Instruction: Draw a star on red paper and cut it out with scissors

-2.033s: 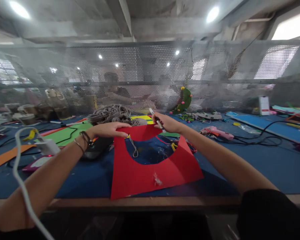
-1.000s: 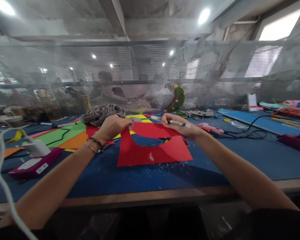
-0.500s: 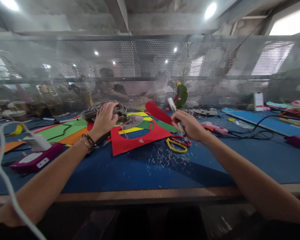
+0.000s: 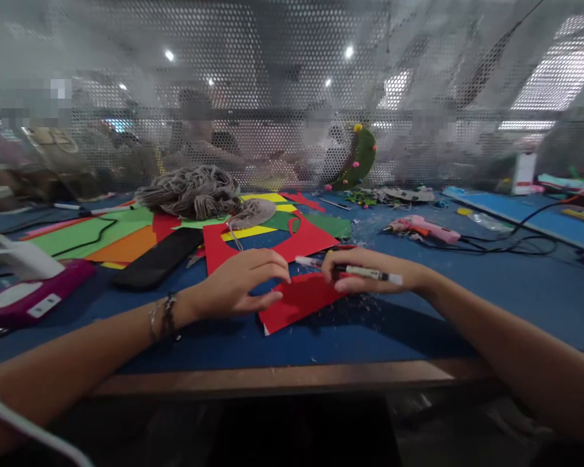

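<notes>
Over the table, my left hand point(image 4: 246, 280) is open, its thumb and fingers apart at the left end of a red piece of craft sheet point(image 4: 304, 299); whether they touch it I cannot tell. My right hand point(image 4: 394, 271) is closed around a pen point(image 4: 365, 272) with a clear cap end, and its fingertips also meet the right part of the red piece. Just beyond lies a larger red sheet point(image 4: 306, 245) with a rounded cut-out. The scissors are mostly hidden behind my right hand.
Grey yarn point(image 4: 194, 191) lies at the back left, near a black phone point(image 4: 158, 259) and a purple power strip point(image 4: 39, 292). To the right are a pink glue gun point(image 4: 425, 228) with its cable and a blue board point(image 4: 520, 217). A perforated screen point(image 4: 272, 97) stands behind.
My left hand has left the yarn and come nearer, towards the red piece. My right hand has lowered, bringing pen and red piece down to the table. The view has tilted downward.
</notes>
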`<state>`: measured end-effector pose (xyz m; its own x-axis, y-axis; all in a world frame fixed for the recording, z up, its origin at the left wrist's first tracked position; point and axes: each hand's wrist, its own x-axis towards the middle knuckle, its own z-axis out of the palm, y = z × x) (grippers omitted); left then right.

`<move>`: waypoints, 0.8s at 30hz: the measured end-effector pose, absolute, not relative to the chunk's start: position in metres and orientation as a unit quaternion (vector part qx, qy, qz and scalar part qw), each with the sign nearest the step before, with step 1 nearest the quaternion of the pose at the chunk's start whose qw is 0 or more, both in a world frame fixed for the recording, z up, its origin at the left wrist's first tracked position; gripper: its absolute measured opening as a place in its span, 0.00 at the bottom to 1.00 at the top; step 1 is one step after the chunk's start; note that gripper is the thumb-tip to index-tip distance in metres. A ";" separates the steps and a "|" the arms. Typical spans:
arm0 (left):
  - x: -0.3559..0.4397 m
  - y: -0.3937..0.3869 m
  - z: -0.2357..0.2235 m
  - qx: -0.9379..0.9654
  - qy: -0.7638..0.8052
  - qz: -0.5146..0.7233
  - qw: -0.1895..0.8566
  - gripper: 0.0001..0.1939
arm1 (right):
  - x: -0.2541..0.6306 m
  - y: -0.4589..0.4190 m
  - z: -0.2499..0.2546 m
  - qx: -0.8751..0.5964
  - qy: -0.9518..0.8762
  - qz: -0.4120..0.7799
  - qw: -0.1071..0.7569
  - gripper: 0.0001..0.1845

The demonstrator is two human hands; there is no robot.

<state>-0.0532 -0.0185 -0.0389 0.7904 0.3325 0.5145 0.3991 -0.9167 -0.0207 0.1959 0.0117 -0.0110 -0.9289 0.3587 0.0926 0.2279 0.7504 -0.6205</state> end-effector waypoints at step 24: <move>-0.071 -0.029 -0.032 -0.909 -0.355 -0.191 0.110 0.19 | 0.212 0.017 -0.001 -0.222 -0.722 0.406 0.514 0.08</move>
<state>-0.0708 -0.0285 -0.0316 0.6753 0.6033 0.4243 0.6869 -0.7239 -0.0640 0.2124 0.0173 -0.0013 -0.3723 0.7385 0.5622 -0.0957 0.5720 -0.8147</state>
